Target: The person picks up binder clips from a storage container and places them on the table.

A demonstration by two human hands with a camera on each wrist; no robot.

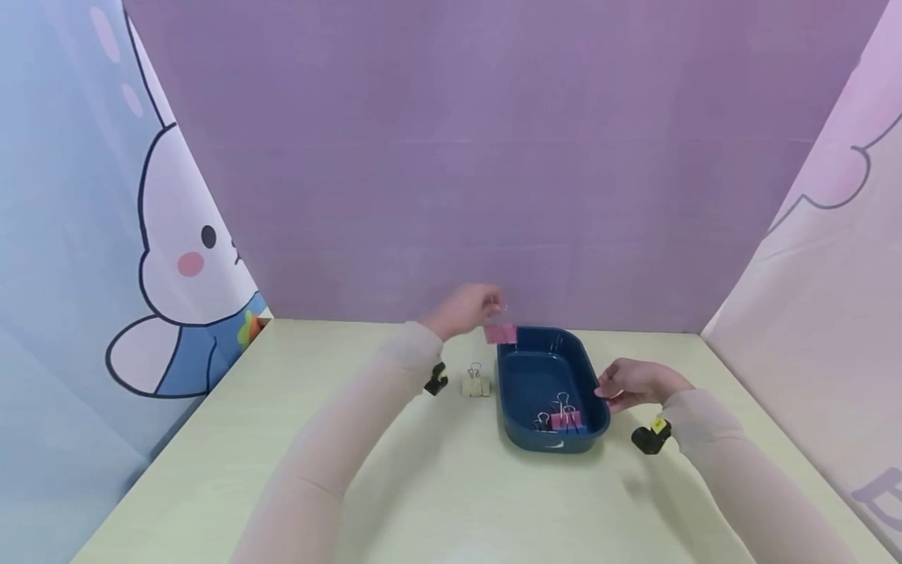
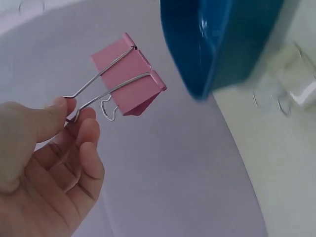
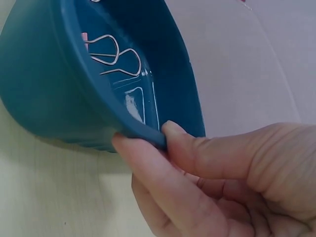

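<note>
My left hand pinches a pink binder clip by one wire handle, thumb against fingers. In the head view that clip hangs at the far left corner of a blue tray, about level with its rim. On the tray's right side, my right hand pinches the rim between thumb and forefinger, as the right wrist view shows closely. Inside the tray's near end lie another pink binder clip and a dark binder clip, their wire handles sticking up.
A cream binder clip stands on the pale tabletop just left of the tray. Behind the table rises a purple backdrop. Printed cloths hang along the left and right sides.
</note>
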